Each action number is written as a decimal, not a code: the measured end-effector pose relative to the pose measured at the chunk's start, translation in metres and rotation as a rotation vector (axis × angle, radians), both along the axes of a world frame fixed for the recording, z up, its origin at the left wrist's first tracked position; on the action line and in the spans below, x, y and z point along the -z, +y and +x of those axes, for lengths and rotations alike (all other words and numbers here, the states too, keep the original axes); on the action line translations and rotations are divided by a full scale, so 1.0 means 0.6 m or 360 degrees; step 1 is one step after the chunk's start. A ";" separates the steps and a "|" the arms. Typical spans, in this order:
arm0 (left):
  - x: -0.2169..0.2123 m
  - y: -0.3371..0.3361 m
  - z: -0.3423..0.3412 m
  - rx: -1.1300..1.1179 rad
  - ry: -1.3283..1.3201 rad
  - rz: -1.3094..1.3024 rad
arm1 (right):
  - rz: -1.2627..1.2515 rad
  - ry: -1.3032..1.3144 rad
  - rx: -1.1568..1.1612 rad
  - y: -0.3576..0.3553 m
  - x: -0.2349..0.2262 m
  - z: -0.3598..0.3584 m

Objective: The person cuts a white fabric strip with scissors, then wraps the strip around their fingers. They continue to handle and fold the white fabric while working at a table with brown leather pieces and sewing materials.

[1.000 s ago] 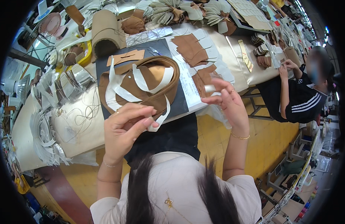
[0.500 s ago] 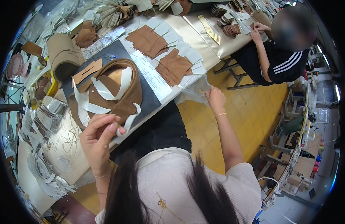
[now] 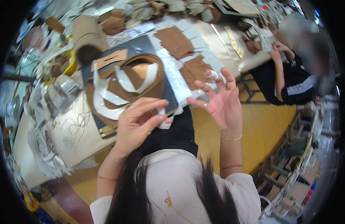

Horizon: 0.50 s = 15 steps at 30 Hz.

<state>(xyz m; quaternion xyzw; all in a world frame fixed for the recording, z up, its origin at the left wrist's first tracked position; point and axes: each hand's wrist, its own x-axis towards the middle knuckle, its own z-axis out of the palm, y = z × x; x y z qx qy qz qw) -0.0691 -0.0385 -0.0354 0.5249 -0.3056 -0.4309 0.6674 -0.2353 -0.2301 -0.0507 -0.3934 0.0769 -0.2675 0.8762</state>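
My left hand (image 3: 139, 121) pinches the end of a white strip (image 3: 165, 124) between thumb and fingertips, just off the table's near edge. The rest of the strip runs back over a coiled brown band (image 3: 155, 72) of leather-like material. That coil rests on a dark board (image 3: 167, 102), with a tan piece (image 3: 111, 59) with a slot beside it. My right hand (image 3: 223, 102) is raised to the right of the left one, palm up and fingers spread, with nothing in it. White wrapping covers one of its fingertips.
Fanned brown pieces (image 3: 176, 42) lie on white sheets beyond the board. A brown roll (image 3: 88, 35) stands at the back left, near loose thread and bundles of white strips (image 3: 45, 153). A co-worker (image 3: 288, 74) sits across at the right, hands on small pieces.
My right hand has left the clear plastic at the table edge and come in, its fingers spreading. My left hand has moved right with the strip's end. The whole view has shifted.
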 end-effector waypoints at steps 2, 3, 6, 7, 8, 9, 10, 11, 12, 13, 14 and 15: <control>-0.007 0.006 0.004 0.0003 -0.0050 0.0017 | 0.0136 -0.0175 -0.0283 0.032 -0.018 0.049; -0.010 0.008 0.009 0.0014 -0.0163 -0.0043 | 0.0086 -0.0215 -0.0385 0.044 -0.024 0.067; -0.021 0.026 0.016 -0.0021 -0.0062 -0.0008 | 0.0045 -0.0226 -0.0590 0.063 -0.037 0.106; -0.023 0.032 0.015 -0.0083 0.0058 0.0000 | 0.0093 -0.0185 -0.0603 0.070 -0.040 0.111; -0.025 0.037 0.015 -0.0138 0.0178 0.0006 | 0.0140 -0.0142 -0.0607 0.074 -0.043 0.115; -0.025 0.041 0.015 -0.0159 0.0177 -0.0016 | 0.0143 -0.0145 -0.0619 0.078 -0.044 0.118; -0.025 0.045 0.016 -0.0173 0.0176 -0.0040 | 0.0145 -0.0146 -0.0624 0.081 -0.046 0.121; -0.024 0.047 0.015 -0.0181 0.0177 -0.0064 | 0.0145 -0.0145 -0.0623 0.082 -0.046 0.124; -0.023 0.050 0.017 -0.0170 0.0073 -0.0047 | 0.0136 -0.0155 -0.0638 0.083 -0.046 0.126; -0.021 0.050 0.019 -0.0155 -0.0031 -0.0031 | 0.0126 -0.0165 -0.0648 0.084 -0.046 0.128; -0.020 0.050 0.019 -0.0159 -0.0108 -0.0023 | 0.0116 -0.0169 -0.0651 0.084 -0.046 0.129; -0.019 0.050 0.020 -0.0146 -0.0145 0.0003 | 0.0118 -0.0176 -0.0657 0.084 -0.046 0.129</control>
